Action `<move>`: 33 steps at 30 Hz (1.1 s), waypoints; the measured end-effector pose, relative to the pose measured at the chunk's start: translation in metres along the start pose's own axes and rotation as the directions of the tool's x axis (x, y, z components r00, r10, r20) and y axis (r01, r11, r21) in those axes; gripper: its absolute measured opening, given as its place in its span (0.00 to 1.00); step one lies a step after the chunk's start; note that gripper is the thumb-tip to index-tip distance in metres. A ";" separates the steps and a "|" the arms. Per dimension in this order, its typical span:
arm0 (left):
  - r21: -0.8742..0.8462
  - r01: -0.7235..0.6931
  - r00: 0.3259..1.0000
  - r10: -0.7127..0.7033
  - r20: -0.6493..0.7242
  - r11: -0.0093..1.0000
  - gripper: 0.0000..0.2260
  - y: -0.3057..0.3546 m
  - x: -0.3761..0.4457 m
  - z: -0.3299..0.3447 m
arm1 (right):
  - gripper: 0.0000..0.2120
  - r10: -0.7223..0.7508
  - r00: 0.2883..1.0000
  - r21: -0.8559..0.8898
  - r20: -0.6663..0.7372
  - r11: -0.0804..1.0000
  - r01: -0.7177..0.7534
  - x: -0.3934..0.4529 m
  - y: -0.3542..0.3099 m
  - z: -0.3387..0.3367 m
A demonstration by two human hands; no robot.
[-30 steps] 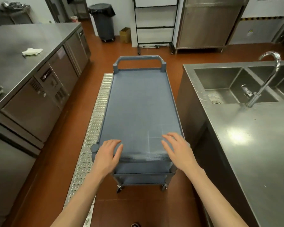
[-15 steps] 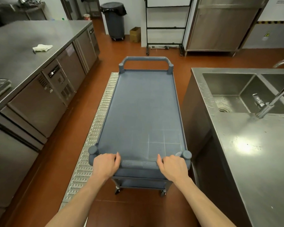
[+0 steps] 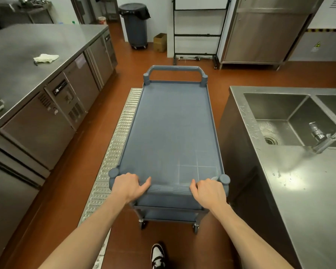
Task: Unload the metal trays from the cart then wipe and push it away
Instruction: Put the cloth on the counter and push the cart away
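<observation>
Cart [image 3: 171, 133] | left hand [image 3: 127, 186], right hand [image 3: 209, 191] grip near rim | sink counter [image 3: 299, 191] beside | rack [image 3: 197, 32] ahead

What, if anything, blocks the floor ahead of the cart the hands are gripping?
Nothing visible directly ahead. Both hands, left and right, grip the near rim of the cart, and the red floor beyond its far handle is open up to the black rack. The counter and sink unit flank the aisle.

head view, downward (forward too), close
</observation>
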State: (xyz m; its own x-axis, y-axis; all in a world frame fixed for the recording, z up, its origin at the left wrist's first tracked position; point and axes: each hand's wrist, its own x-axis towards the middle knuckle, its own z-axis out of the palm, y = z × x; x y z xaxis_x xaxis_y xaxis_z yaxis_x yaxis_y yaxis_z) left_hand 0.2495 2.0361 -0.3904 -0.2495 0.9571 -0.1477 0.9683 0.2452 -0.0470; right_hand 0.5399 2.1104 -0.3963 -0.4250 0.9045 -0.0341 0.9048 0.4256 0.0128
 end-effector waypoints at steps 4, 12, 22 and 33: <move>0.016 -0.038 0.999 0.038 0.022 0.999 0.34 -0.005 0.043 -0.010 | 0.29 -0.026 1.000 0.018 0.009 1.000 0.026 0.041 0.003 -0.011; 0.012 -0.037 0.999 0.037 0.031 0.999 0.35 -0.020 0.128 -0.018 | 0.29 0.005 0.999 0.062 0.047 0.998 -0.008 0.126 0.006 -0.017; -0.010 -0.036 0.999 0.036 0.040 0.999 0.34 -0.030 0.239 -0.036 | 0.29 0.051 0.995 0.069 0.089 0.996 -0.057 0.238 0.019 -0.019; -0.015 -0.044 0.998 0.044 0.041 0.999 0.36 -0.034 0.384 -0.057 | 0.29 0.052 0.996 0.062 0.069 0.997 -0.056 0.384 0.042 -0.019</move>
State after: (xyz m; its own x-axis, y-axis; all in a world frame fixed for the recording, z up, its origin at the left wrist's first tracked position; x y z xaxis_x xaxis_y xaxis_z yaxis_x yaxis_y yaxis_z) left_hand 0.1216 2.4037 -0.3893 -0.2066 0.9598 -0.1901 0.9783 0.2055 -0.0256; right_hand 0.4145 2.4760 -0.3902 -0.3747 0.9214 -0.1026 0.9271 0.3718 -0.0469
